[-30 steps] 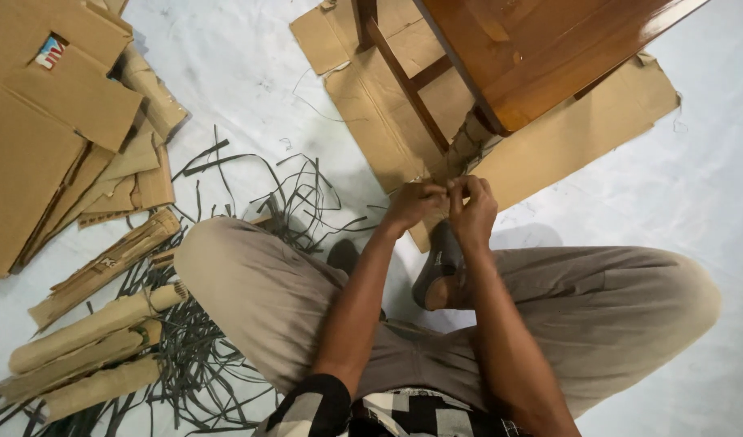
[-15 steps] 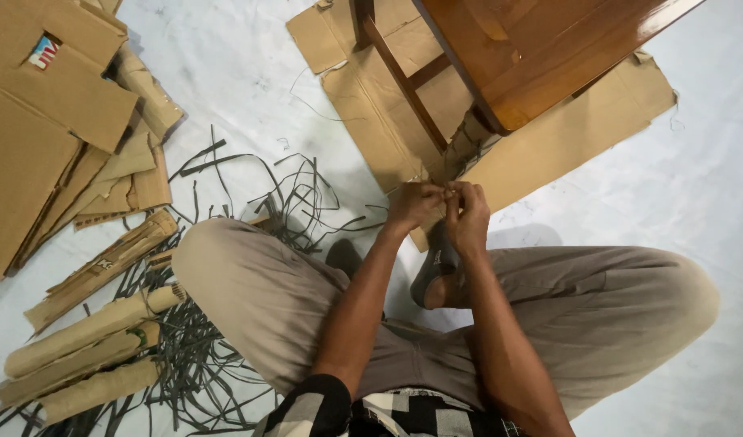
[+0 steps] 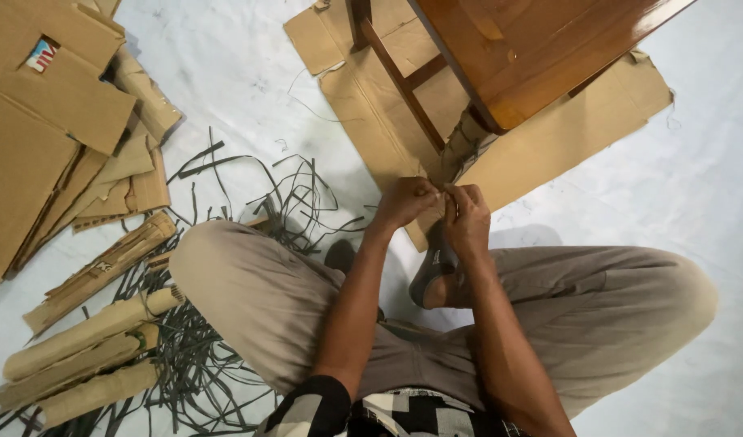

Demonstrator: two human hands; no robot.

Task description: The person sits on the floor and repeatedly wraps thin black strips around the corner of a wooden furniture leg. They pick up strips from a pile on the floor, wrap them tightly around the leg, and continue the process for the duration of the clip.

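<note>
Both hands, left (image 3: pixel 405 202) and right (image 3: pixel 467 212), met at frame centre, fingers pinching something small, unclear what. Wrapped table leg (image 3: pixel 462 146) lay just above them, running up-right.

The pale grey-white floor (image 3: pixel 695 186) carries everything here. At the far left lie large flattened sheets of brown cardboard (image 3: pixel 40 137), some overlapping. Nearer on the left, several rolled tubes of brown cardboard (image 3: pixel 88 332) lie side by side. Around and under these tubes, many thin dark strips (image 3: pixel 250 194) are scattered in a loose tangle. Further right, a wide flat piece of brown cardboard (image 3: pixel 565 137) lies under the legs of a glossy brown wooden stool (image 3: pixel 541 48).
</note>
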